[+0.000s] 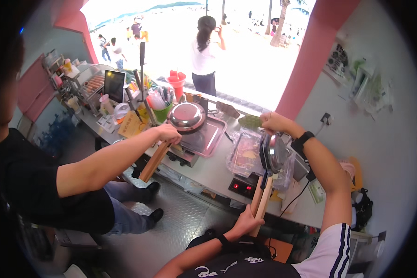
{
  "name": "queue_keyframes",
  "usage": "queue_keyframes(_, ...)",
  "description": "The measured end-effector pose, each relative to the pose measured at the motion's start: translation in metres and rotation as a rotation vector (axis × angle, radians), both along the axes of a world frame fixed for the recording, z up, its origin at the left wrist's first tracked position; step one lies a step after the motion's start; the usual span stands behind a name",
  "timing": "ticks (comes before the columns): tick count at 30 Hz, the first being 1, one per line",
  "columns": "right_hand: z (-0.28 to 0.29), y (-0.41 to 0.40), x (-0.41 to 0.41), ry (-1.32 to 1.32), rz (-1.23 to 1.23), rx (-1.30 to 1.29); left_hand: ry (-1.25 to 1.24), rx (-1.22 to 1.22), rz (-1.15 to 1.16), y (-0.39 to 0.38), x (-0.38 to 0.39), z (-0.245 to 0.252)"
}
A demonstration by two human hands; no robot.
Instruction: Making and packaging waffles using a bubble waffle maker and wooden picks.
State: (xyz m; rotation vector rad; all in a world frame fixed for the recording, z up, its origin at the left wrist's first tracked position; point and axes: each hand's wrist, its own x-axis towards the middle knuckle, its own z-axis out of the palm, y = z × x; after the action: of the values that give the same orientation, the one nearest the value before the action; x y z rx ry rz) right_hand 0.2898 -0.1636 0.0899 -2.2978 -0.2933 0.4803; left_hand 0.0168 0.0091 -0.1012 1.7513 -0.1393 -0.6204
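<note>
My left hand (248,220) grips the paired wooden handles (263,198) of a round waffle iron. Its polished metal pan (275,153) stands tilted on edge over the right part of the counter. At the upper rim of the pan is my right hand (276,122), fingers curled; whether they pinch something there is hidden. Just left of the pan lies a plastic-wrapped tray (245,153) with pale scraps on it. Below it sits a control box (242,187) with lit red digits.
On the left, a co-worker's hand (169,133) is at the wooden handle (155,161) of a second round iron (186,116), beside a metal tray (218,133). A black cable (293,199) hangs near my right arm. Upright levers (142,66) rise from the crowded counter (208,170).
</note>
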Motion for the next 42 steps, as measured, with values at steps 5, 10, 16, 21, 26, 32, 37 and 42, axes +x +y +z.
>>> queue_keyframes(5,-0.001,-0.034,-0.018,-0.199,-0.101,-0.059,-0.002,0.009,-0.041,-0.01,-0.001,0.006)
queue_keyframes(10,-0.008,-0.032,-0.014,-0.28,-0.018,-0.093,0.014,-0.01,0.009,-0.001,-0.006,0.0)
queue_keyframes(16,-0.001,-0.03,-0.035,-0.205,-0.016,-0.027,-0.004,0.014,-0.02,-0.006,-0.005,0.001)
queue_keyframes(21,0.007,0.022,-0.084,-0.263,0.314,-0.087,0.05,0.02,-0.015,-0.001,-0.003,0.011)
queue_keyframes(26,0.015,0.011,-0.125,-0.517,0.141,-0.041,0.017,-0.041,-0.046,-0.004,-0.002,0.004)
queue_keyframes(32,-0.005,0.018,-0.208,-0.516,-0.163,0.131,0.174,-0.301,-0.12,0.002,0.003,-0.033)
queue_keyframes(37,-0.082,0.018,-0.249,-0.19,-0.473,0.64,0.498,-0.518,-0.214,0.021,0.016,-0.001)
queue_keyframes(42,-0.124,0.053,-0.265,-0.004,-0.522,0.941,0.57,-0.481,-0.352,0.032,0.024,0.001)
